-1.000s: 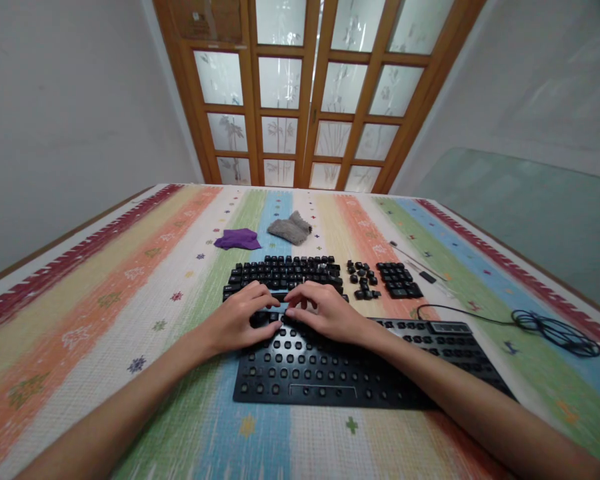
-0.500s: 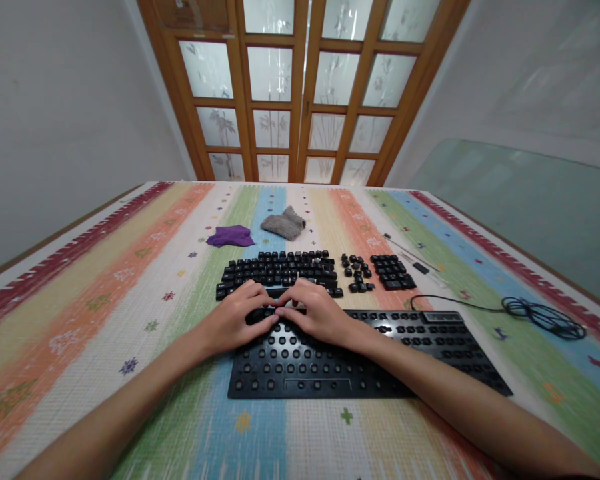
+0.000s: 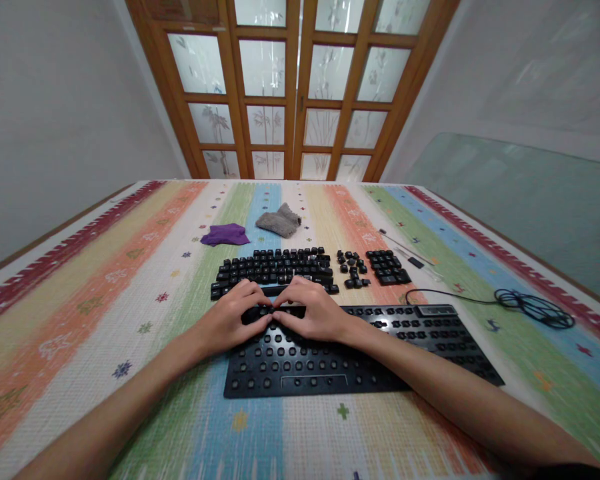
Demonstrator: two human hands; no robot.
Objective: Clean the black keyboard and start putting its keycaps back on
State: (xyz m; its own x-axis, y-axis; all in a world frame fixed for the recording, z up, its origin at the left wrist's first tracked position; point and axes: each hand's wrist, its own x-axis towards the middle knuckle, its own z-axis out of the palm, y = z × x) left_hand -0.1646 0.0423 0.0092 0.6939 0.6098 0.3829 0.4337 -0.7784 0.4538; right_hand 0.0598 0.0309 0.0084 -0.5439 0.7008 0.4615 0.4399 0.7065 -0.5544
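Observation:
A black keyboard base [image 3: 310, 367] with its key posts bare lies in front of me. My left hand [image 3: 237, 313] and my right hand [image 3: 313, 310] meet over its upper left part. On both, thumb and fingers are bent together in a pinch, and the fingertips nearly touch. Whatever sits between them is too small and covered to make out. Just beyond my hands, black keycaps [image 3: 275, 270] are laid out in rows. Another group of loose keycaps [image 3: 353, 268] lies to their right, beside a block of number-pad keycaps [image 3: 387, 268].
A purple cloth [image 3: 225, 234] and a grey cloth [image 3: 280, 221] lie farther back. Right of the keycaps are a thin stick-like tool [image 3: 405, 247] and a small black piece [image 3: 416, 263]. The keyboard's coiled cable [image 3: 533, 308] rests at the right on the striped tablecloth [image 3: 170, 400].
The whole view has shifted slightly, so everything appears a little farther left. My hands stay pinched at the same part of the keyboard base, with only small finger movement.

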